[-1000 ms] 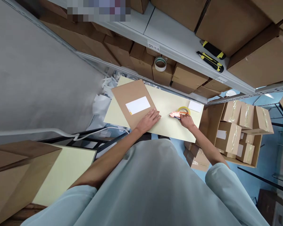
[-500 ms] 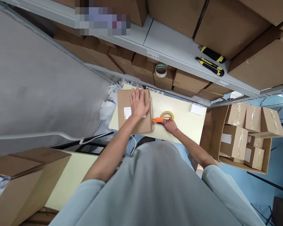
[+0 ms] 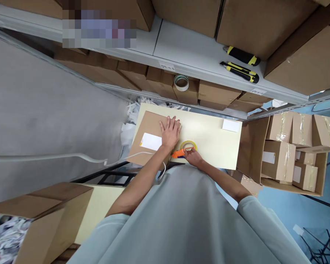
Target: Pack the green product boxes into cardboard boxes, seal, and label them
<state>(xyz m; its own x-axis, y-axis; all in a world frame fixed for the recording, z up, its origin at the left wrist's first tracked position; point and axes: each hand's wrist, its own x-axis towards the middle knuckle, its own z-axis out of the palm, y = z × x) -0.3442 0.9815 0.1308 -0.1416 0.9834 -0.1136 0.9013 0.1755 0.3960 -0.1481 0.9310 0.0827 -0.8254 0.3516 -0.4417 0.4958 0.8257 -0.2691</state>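
Observation:
My left hand (image 3: pixel 170 132) lies flat on a brown cardboard box (image 3: pixel 154 124), its fingers spread near the box's right corner. The box sits slanted on the pale table (image 3: pixel 209 128) and bears a white label (image 3: pixel 151 141). My right hand (image 3: pixel 194 157) is closed around an orange tape dispenser (image 3: pixel 178 153) with a yellow-edged tape roll (image 3: pixel 192 142). The dispenser's front end is at the box's right side; whether it touches the box I cannot tell. My fingers partly hide its handle.
A white card (image 3: pixel 230 125) lies at the table's far right. Beyond the table, a shelf (image 3: pixel 187 47) holds boxes, two utility knives (image 3: pixel 240 71) and a tape roll (image 3: pixel 181 83). Taped boxes fill a large carton (image 3: pixel 250 154) on the right. A white cable (image 3: pixel 132 156) crosses the near box corner.
The box has turned on the table, its near end swinging left, and my left hand has shifted right with it. My right hand has brought the tape dispenser left and nearer to me.

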